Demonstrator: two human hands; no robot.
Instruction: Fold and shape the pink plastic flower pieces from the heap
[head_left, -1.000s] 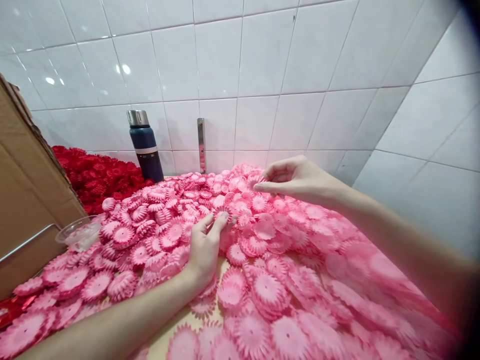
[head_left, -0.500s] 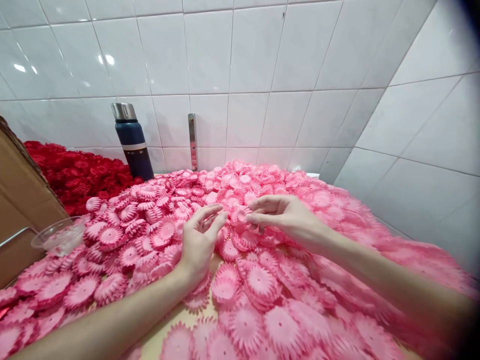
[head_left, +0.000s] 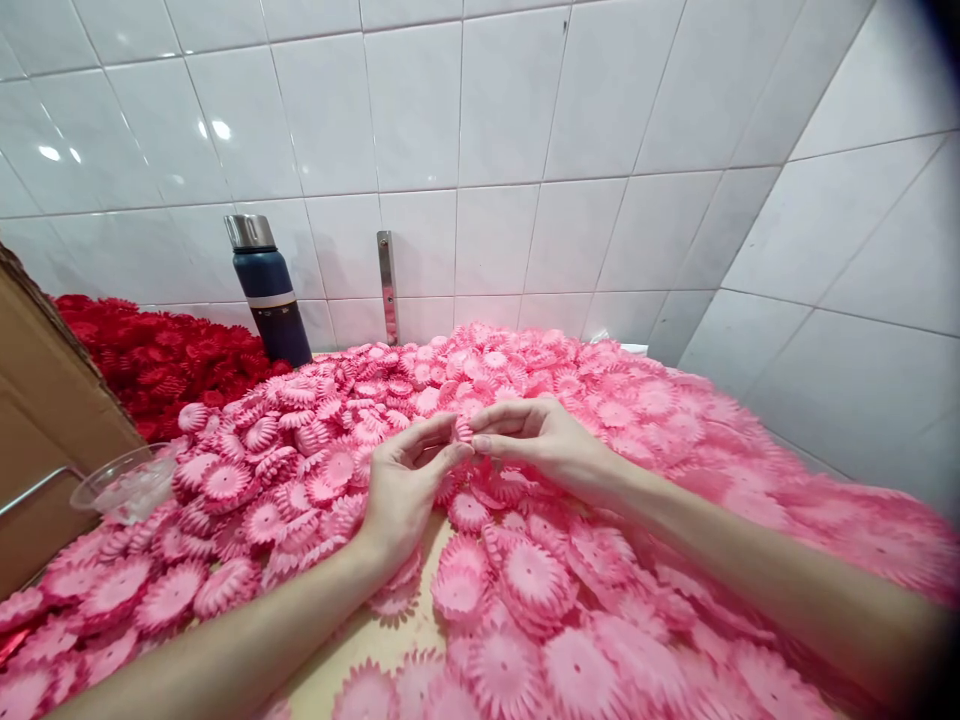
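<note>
A small pink petal disc (head_left: pixel 463 430) with a frilled edge shows between my fingertips, above a big heap of similar pink petal discs (head_left: pixel 536 575). My left hand (head_left: pixel 409 480) closes thumb and fingers on the left side of this disc. From the right, my right hand (head_left: pixel 540 435) pinches its other side, with thumb and forefinger nearly touching those of my left hand. The fingers partly cover the disc, so its full shape is hidden. Both wrists hover low over the heap.
A dark blue bottle (head_left: pixel 274 300) stands against the tiled wall (head_left: pixel 495 110), near a metal strip (head_left: pixel 387 290). Red petals (head_left: pixel 180 360) are piled at the left, beside a cardboard box (head_left: pixel 52 420) and a clear plastic bowl (head_left: pixel 124 480). Yellowish tabletop (head_left: pixel 375 635) shows between discs.
My right hand has moved left, bringing the small pink disc to my left fingertips. The gap between the two hands has closed. My left hand has shifted slightly right in view.
</note>
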